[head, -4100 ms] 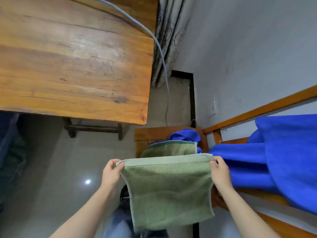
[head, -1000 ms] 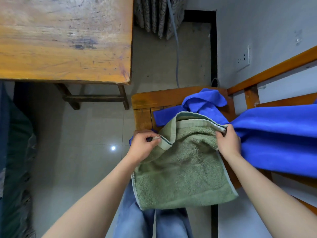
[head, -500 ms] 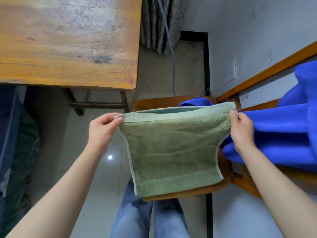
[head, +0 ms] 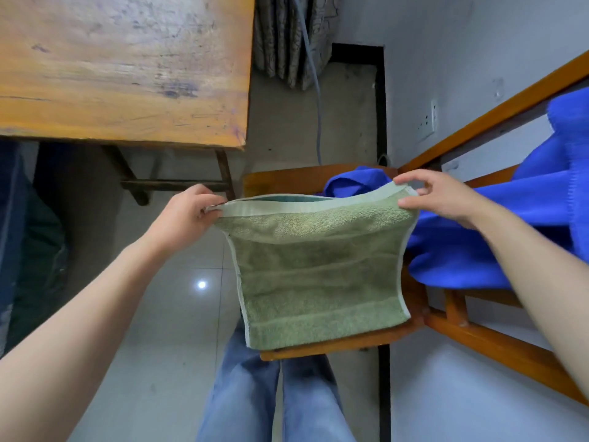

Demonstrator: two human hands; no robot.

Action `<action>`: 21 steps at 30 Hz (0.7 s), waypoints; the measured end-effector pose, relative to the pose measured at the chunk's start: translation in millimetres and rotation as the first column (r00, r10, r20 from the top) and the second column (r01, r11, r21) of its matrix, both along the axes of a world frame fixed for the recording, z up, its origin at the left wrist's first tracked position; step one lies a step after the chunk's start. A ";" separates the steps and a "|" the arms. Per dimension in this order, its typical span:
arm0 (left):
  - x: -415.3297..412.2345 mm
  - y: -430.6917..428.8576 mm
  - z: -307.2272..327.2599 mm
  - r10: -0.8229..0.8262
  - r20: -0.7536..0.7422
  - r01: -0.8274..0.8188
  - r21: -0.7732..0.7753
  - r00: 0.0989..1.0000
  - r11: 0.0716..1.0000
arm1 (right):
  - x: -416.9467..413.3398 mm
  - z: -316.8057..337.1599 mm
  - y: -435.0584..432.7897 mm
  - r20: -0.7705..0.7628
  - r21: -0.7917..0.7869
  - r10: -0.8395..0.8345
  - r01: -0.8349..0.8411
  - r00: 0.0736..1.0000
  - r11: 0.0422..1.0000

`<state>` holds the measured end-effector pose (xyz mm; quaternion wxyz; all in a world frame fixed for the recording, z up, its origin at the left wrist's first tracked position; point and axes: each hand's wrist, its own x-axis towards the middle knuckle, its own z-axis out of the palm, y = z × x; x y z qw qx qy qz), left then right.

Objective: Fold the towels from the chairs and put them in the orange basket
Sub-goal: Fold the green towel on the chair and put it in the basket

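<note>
I hold a folded green towel point(head: 318, 272) stretched out in the air above a wooden chair point(head: 350, 341). My left hand point(head: 186, 215) pinches its upper left corner. My right hand point(head: 441, 196) pinches the upper right corner between thumb and forefinger, the other fingers spread. The towel hangs doubled, its lower edge near the chair seat's front. A blue towel point(head: 497, 224) lies draped over the chair back and seat to the right, partly behind the green one. The orange basket is not in view.
A worn wooden table point(head: 127, 68) fills the upper left. A grey cable point(head: 314, 90) runs down beside a curtain point(head: 287, 36) at the top. The wall with a socket point(head: 428, 121) is at right. My legs in jeans point(head: 271, 393) stand on the tiled floor.
A second ago the green towel lay bunched on the chair while both hands gathered its edges. It has since been lifted and pulled taut, and my right hand has shifted its grip to the corner.
</note>
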<state>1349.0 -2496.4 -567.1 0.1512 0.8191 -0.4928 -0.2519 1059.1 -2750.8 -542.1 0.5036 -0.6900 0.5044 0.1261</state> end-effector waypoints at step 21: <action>-3.8 2.0 -25.0 0.027 0.160 -0.010 -0.104 0.987 0.994 | 31.2 -22.9 10.1 -0.260 -0.616 -0.013 -0.155 0.966 0.772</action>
